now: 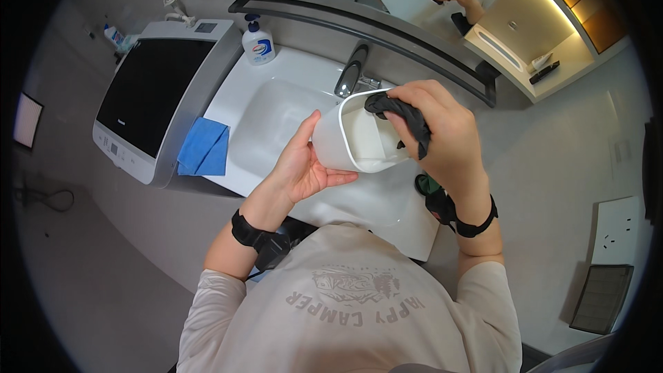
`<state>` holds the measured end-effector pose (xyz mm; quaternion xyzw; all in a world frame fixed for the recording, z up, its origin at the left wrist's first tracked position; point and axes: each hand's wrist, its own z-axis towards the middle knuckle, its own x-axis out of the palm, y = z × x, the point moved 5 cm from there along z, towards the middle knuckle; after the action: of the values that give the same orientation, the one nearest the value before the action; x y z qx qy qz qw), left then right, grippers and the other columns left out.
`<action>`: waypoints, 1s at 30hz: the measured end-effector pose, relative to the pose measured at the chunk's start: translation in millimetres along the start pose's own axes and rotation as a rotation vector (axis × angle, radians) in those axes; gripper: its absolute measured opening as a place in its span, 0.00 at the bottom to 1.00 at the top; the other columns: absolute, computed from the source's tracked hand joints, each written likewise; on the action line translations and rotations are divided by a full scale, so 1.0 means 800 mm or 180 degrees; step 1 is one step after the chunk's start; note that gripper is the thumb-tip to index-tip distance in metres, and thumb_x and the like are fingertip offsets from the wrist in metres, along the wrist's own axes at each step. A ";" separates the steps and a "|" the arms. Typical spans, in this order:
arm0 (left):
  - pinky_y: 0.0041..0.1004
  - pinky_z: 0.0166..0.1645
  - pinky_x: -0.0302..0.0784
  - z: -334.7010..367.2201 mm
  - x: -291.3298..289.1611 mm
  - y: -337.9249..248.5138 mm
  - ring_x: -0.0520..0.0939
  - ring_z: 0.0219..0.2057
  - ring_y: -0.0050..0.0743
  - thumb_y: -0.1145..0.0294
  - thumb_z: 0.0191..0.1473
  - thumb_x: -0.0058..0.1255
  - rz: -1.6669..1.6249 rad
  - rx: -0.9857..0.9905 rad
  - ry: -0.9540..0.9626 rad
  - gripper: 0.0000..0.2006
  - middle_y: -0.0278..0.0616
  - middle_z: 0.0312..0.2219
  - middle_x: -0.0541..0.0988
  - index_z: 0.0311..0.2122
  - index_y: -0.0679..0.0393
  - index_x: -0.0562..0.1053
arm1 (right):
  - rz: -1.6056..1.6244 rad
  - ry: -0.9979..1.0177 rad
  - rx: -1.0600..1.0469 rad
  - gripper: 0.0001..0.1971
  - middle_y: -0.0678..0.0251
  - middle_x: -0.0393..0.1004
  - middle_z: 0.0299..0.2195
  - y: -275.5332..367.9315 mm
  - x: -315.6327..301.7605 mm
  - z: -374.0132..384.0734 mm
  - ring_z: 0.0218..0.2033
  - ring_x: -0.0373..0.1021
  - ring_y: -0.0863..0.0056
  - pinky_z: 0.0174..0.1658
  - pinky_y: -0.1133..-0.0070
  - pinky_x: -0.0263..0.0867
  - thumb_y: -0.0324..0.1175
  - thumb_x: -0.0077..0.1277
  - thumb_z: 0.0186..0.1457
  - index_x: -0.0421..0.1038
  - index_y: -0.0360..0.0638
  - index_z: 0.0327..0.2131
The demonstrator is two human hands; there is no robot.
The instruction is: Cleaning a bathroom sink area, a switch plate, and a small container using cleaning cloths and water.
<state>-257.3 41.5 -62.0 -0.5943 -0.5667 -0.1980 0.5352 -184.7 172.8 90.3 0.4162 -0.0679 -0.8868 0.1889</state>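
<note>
Over the sink, a white open-topped container (333, 139) with rounded corners is tilted so that its inside faces me. My left hand (307, 166) holds it from the left and below, thumb along its side and fingers under it. A crumpled black cloth (407, 116) is gripped in my right hand (445, 131), which presses it against the container's upper right rim and inner wall. Part of the container's right side is hidden behind that hand. The fingertips of my right hand are partly covered by the cloth.
The white sink (259, 121) has a chrome faucet (352, 70) just behind the container. A soap pump bottle (258, 41) stands at its back left corner. A folded blue cloth (204, 146) lies between the sink and a dark-lidded washing machine (152, 90). A dark rail (366, 38) crosses behind.
</note>
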 end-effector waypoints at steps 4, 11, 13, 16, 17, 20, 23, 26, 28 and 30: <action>0.46 0.42 0.79 0.003 -0.001 0.000 0.79 0.42 0.50 0.40 0.58 0.32 -0.0046 -0.0028 0.0214 0.33 0.53 0.44 0.73 0.53 0.62 0.63 | -0.0217 -0.0321 -0.0066 0.15 0.67 0.71 0.32 0.006 0.005 -0.003 0.30 0.71 0.67 0.30 0.78 0.68 0.23 0.56 0.36 0.73 0.43 0.33; 0.44 0.42 0.80 0.002 0.006 -0.007 0.79 0.41 0.48 0.40 0.57 0.31 0.0016 0.0224 0.0043 0.33 0.52 0.45 0.73 0.54 0.61 0.62 | -0.0030 -0.0328 -0.0077 0.15 0.65 0.70 0.31 0.002 -0.006 -0.002 0.31 0.69 0.66 0.31 0.78 0.67 0.23 0.58 0.37 0.72 0.42 0.33; 0.43 0.42 0.80 0.005 -0.001 -0.007 0.79 0.41 0.47 0.40 0.57 0.31 -0.0034 0.0254 0.0068 0.33 0.51 0.46 0.73 0.55 0.60 0.62 | 0.0518 -0.0318 0.0102 0.16 0.64 0.70 0.29 -0.002 -0.014 -0.002 0.29 0.69 0.68 0.33 0.79 0.66 0.25 0.61 0.39 0.69 0.40 0.34; 0.42 0.42 0.79 0.008 -0.017 -0.013 0.79 0.41 0.47 0.40 0.57 0.31 -0.0027 0.0251 0.0010 0.32 0.48 0.46 0.73 0.55 0.57 0.62 | 0.1359 -0.0439 0.1017 0.15 0.65 0.69 0.27 -0.020 -0.027 -0.012 0.27 0.68 0.74 0.33 0.80 0.65 0.27 0.61 0.40 0.66 0.39 0.32; 0.42 0.42 0.78 0.006 -0.023 -0.015 0.78 0.42 0.47 0.41 0.56 0.31 -0.0002 0.0325 -0.0147 0.31 0.48 0.47 0.73 0.55 0.56 0.62 | 0.1453 -0.0341 0.1158 0.16 0.67 0.69 0.26 -0.032 -0.030 -0.016 0.27 0.66 0.79 0.33 0.81 0.64 0.29 0.62 0.41 0.64 0.38 0.31; 0.42 0.42 0.77 0.007 -0.047 -0.019 0.77 0.43 0.47 0.40 0.56 0.30 0.0081 0.0376 -0.0304 0.31 0.48 0.47 0.72 0.55 0.55 0.63 | 0.1426 -0.0223 0.1380 0.17 0.69 0.69 0.26 -0.066 -0.039 -0.027 0.27 0.65 0.81 0.32 0.82 0.63 0.31 0.63 0.41 0.65 0.38 0.31; 0.41 0.42 0.77 0.007 -0.067 -0.023 0.77 0.42 0.47 0.41 0.55 0.31 0.0100 0.0493 -0.0508 0.31 0.49 0.46 0.72 0.54 0.56 0.64 | 0.1736 0.0204 0.2001 0.14 0.73 0.70 0.24 -0.097 -0.032 -0.036 0.28 0.64 0.85 0.33 0.85 0.62 0.34 0.63 0.43 0.68 0.38 0.28; 0.42 0.41 0.77 0.006 -0.077 -0.025 0.78 0.34 0.44 0.40 0.55 0.32 0.0134 0.0636 -0.0953 0.34 0.53 0.40 0.74 0.53 0.61 0.64 | 0.1998 0.0513 0.2327 0.12 0.71 0.71 0.27 -0.121 -0.011 -0.057 0.30 0.66 0.84 0.35 0.84 0.63 0.34 0.61 0.45 0.72 0.38 0.30; 0.41 0.41 0.77 0.005 -0.078 -0.027 0.78 0.34 0.45 0.39 0.54 0.35 0.0185 0.0720 -0.0978 0.34 0.51 0.39 0.74 0.51 0.63 0.65 | 0.2081 0.0678 0.2460 0.13 0.69 0.72 0.30 -0.135 0.005 -0.075 0.32 0.67 0.83 0.37 0.83 0.64 0.35 0.61 0.46 0.74 0.37 0.33; 0.41 0.41 0.77 0.004 -0.079 -0.027 0.78 0.34 0.45 0.39 0.54 0.36 0.0166 0.0722 -0.0986 0.34 0.51 0.39 0.74 0.51 0.63 0.65 | 0.1827 0.0791 0.1659 0.14 0.66 0.71 0.38 -0.135 0.011 -0.080 0.37 0.68 0.80 0.41 0.81 0.64 0.36 0.58 0.48 0.76 0.41 0.38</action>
<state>-295.1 10.4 -107.4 -0.5680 -0.6454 -0.0251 0.5101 -170.9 270.8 12.5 0.5183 -0.3805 -0.6941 0.3238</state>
